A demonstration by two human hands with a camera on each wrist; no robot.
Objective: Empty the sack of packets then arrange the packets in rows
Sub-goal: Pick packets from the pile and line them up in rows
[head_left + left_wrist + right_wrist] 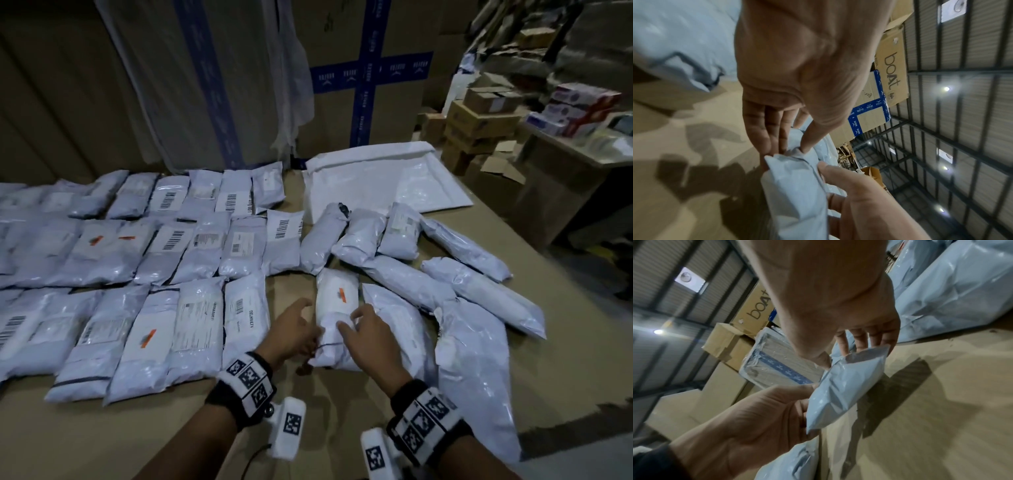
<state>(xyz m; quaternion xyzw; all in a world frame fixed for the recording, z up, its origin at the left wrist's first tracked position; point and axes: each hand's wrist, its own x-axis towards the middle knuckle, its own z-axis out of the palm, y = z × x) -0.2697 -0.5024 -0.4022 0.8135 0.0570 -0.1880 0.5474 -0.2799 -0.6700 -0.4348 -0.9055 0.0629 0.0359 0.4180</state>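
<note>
Rows of pale plastic courier packets (144,274) lay left on brown cardboard-covered table (102,428); loose packets (445,274) right; flattened white plastic sack (376,181) behind them; packet (337,315) between my hands.

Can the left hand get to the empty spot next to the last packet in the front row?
Probably yes. The bare table beside the last front-row packet lies just ahead of the left hand, nothing between them.

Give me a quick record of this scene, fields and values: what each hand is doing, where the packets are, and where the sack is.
left hand: pinches the near end of the held packet
right hand: grips the same packet
sorted packets: three rows, left side of table
unsorted packets: loose pile, right
sack: flat, behind pile
</note>
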